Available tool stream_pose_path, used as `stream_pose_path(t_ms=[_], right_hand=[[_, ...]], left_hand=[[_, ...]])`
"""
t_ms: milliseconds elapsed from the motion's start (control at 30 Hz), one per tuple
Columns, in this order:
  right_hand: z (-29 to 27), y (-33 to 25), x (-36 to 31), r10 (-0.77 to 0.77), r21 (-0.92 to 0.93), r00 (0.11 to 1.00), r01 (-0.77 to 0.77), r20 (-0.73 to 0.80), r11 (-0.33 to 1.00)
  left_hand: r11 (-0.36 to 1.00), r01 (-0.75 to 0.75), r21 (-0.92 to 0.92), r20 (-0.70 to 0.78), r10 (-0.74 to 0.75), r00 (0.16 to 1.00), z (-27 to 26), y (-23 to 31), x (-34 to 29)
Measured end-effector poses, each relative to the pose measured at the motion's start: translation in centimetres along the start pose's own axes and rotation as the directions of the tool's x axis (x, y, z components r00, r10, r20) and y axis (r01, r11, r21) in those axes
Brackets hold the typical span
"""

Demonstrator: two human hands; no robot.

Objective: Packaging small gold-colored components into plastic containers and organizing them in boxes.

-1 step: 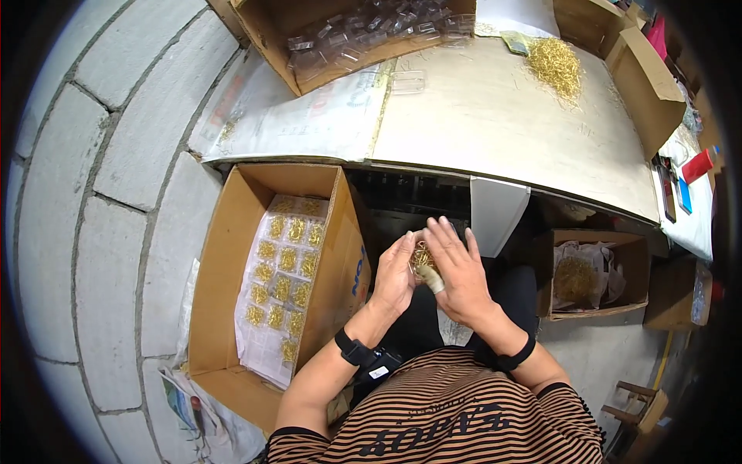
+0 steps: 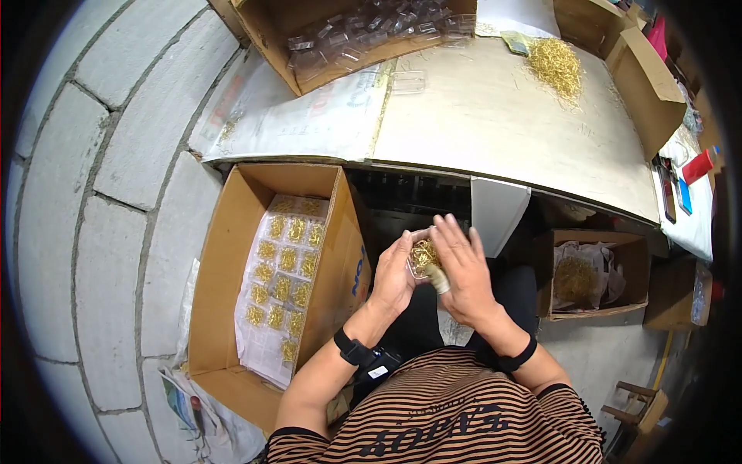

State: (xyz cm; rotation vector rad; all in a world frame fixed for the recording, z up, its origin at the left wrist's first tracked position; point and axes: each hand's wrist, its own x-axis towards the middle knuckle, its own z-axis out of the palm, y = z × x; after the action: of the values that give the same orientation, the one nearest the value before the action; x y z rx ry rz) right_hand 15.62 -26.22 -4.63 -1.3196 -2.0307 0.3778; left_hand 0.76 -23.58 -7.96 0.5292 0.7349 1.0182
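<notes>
In my left hand (image 2: 394, 276) is a small clear plastic box (image 2: 412, 267), its fingers curled round the side. Thin gold-coloured metal pieces (image 2: 423, 254) fill the box; their exact kind is too small to tell. My right hand (image 2: 464, 271) lies against the box's right side with its fingers stretched out. A beige wrap (image 2: 438, 280) covers its thumb. Both hands are above my lap, in front of the table edge. To their left, a tall cardboard carton (image 2: 209, 286) holds rows of similar filled clear boxes (image 2: 287, 257) on white paper.
A heap of gold pieces (image 2: 555, 68) lies on the pale table (image 2: 495, 116). At the table's back left, a cardboard box (image 2: 267, 46) contains empty clear boxes (image 2: 371, 31). One clear box (image 2: 408, 82) stands beside it. A carton (image 2: 595, 311) with a plastic bag is at my right.
My right hand has shifted slightly to the right, off the box's top, so more of the gold pieces shows. My left hand keeps its hold with little movement.
</notes>
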Motion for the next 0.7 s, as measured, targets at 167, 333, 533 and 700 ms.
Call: stream_pose_path(t_ms=[167,333,533,700], right_hand=[[-1.2,0.1,-0.2,-0.152,-0.159,0.964,0.189,0.220,0.969],[-2.1,-0.6,0.7,-0.169,0.042,0.977,0.165,0.132,0.985],[-3.3,0.7,0.5,-0.026,0.138,0.992,0.043,-0.123,0.989],[-2.7,1.5,-1.9,0.076,0.137,0.997,-0.075,0.003,0.988]], left_hand=[[0.997,-0.036,-0.073,0.052,0.040,0.998,0.0,0.8,0.1],[0.999,-0.050,-0.001,-0.022,0.050,0.999,-0.6,1.5,-0.4],[0.998,-0.046,-0.042,-0.007,0.046,0.999,-4.3,7.6,-2.8],[0.975,-0.084,0.207,-0.294,0.144,0.945,-6.6,11.5,-6.7]])
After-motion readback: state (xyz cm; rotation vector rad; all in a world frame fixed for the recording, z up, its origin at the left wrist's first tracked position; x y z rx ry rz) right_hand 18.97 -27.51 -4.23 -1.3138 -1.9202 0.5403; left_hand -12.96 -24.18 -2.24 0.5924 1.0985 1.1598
